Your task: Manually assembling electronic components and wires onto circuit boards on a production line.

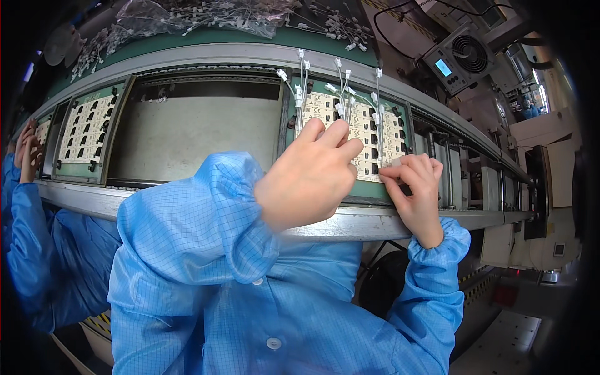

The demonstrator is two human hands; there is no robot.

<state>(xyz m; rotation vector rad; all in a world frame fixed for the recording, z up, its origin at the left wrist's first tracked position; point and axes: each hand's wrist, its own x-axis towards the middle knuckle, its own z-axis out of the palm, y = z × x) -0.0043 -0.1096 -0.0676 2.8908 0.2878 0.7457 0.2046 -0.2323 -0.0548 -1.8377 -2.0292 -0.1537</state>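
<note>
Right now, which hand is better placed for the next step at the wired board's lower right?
Probably the right hand: its fingertips are at the board there; the left hand lies farther left.

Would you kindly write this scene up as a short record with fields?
Left hand: over the green fixture, fingertips hidden
Right hand: thumb and forefinger beside a black connector; grip unclear
Fixture contents: cream circuit boards with black connectors
Cables: white-ended, extending over the boards toward the far rail
Second fixture: farther left, with similar boards
Beyond rail: loose cables, clear plastic
Far left: another person's hand
</note>
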